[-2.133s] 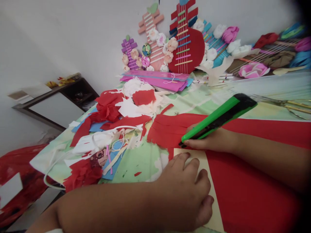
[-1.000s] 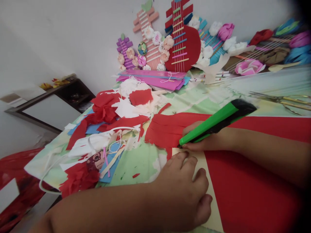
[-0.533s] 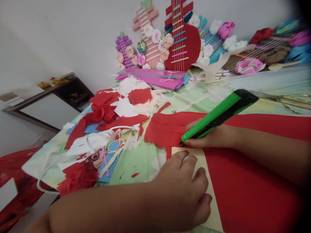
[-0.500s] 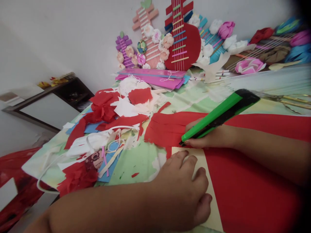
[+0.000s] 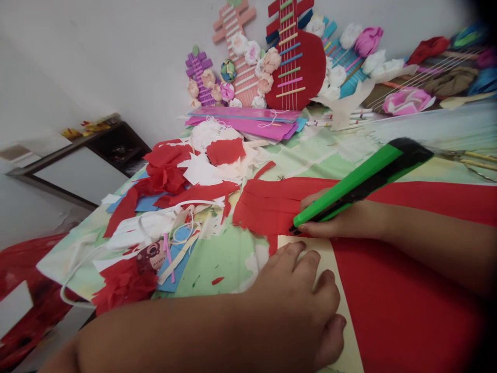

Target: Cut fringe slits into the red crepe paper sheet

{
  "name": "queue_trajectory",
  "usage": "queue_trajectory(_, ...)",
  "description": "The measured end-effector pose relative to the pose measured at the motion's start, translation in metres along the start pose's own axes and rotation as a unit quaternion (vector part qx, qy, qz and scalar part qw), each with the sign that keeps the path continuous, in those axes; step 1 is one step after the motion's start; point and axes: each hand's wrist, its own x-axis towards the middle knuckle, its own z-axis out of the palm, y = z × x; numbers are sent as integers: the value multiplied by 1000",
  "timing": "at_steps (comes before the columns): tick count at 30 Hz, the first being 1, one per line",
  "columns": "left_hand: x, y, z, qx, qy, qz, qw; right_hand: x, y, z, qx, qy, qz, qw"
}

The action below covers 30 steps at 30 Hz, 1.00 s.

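Note:
My right hand [image 5: 341, 220] grips a green utility knife [image 5: 361, 178] with a black end, its tip down at the edge of a red paper sheet [image 5: 396, 295]. The sheet's far part [image 5: 267, 204] is slit into narrow strips. My left hand [image 5: 295, 305] lies on a cream card [image 5: 326, 261] that rests on the red sheet, fingers curled and pressing down, just in front of the knife tip.
Red, white and blue paper scraps [image 5: 171, 207] litter the green table cover [image 5: 221, 254] to the left. Paper guitars with paper flowers [image 5: 279, 62] lean on the wall behind pink sheets [image 5: 248, 124]. Scissors [image 5: 469, 160] lie at the right. A dark shelf [image 5: 89, 150] stands at the left.
The knife's black end has swung a little right and higher. Both hands stay in nearly the same place on the paper.

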Motion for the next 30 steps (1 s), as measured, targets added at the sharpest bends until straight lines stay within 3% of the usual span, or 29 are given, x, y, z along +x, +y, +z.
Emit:
queue_trajectory(7, 3, -1, -3, -14, -17, 4, 1000, 2, 0, 4, -86, -3, -18, 996)
queue_trajectory(19, 1, -2, -2, -5, 2, 10, 1000, -2, 0, -2, -12, 16, -2, 1000)
queue_trajectory(30, 1, 0, -2, 18, -31, 4, 999, 0, 5, 0, -64, 3, -17, 998)
